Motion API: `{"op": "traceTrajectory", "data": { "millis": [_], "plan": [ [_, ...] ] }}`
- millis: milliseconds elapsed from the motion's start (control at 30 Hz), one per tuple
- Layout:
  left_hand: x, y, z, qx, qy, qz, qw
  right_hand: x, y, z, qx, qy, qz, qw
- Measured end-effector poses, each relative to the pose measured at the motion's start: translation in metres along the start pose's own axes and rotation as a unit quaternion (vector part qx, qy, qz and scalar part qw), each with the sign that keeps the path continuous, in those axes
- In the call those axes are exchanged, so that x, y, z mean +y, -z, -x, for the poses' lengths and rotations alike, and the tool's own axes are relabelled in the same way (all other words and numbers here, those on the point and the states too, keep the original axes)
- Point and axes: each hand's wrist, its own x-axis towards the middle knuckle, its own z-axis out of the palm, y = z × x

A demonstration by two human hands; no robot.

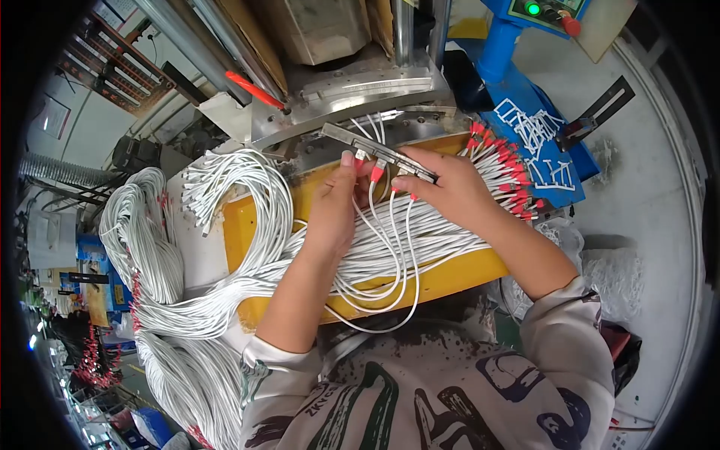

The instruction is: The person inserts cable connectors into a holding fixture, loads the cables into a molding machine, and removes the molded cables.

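A narrow metal mold bar [379,152] is held up at a tilt in front of the machine. Several white cables [405,255] with red-and-white plug ends [377,174] sit along its lower side and loop down from it. My right hand [454,187] grips the bar's right end, thumb in front by the plugs. At the left end, my left hand [335,202] is closed around the leftmost cable near its plug, thumb raised; its fingers are partly hidden. More white cable ends reach past the bar's upper side toward the machine.
A yellow tray [465,271] bears a thick bundle of white cables with red ends at right. Coiled cables [142,232] lie at left. The steel press [352,97] stands behind, with a red-handled tool [255,91]. White plastic scraps [531,131] lie on a blue surface [559,196].
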Motion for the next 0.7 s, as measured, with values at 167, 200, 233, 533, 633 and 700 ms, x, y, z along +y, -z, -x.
{"op": "traceTrajectory", "data": {
  "millis": [167, 200, 233, 533, 633, 700],
  "plan": [
    [0.003, 0.008, -0.001, -0.042, 0.005, -0.023, 0.999, 0.022, -0.007, -0.005, 0.047, 0.072, -0.071, 0.994],
    [0.006, 0.013, -0.002, -0.101, -0.014, -0.078, 0.992, 0.019, -0.003, -0.007, 0.046, 0.074, -0.069, 0.994],
    [0.007, 0.015, -0.001, -0.159, -0.032, -0.134, 0.978, 0.013, 0.002, -0.006, 0.012, 0.051, -0.048, 0.997],
    [0.024, 0.006, -0.015, 0.035, -0.035, -0.059, 0.997, 0.051, 0.010, 0.032, 0.097, 0.129, 0.165, 0.973],
    [0.019, -0.004, -0.058, 0.103, 0.017, -0.117, 0.988, 0.049, 0.014, 0.012, 0.081, 0.132, 0.221, 0.963],
    [0.017, -0.014, -0.089, 0.022, 0.093, 0.020, 0.995, 0.036, 0.020, -0.014, 0.024, 0.108, 0.283, 0.953]
  ]
}}
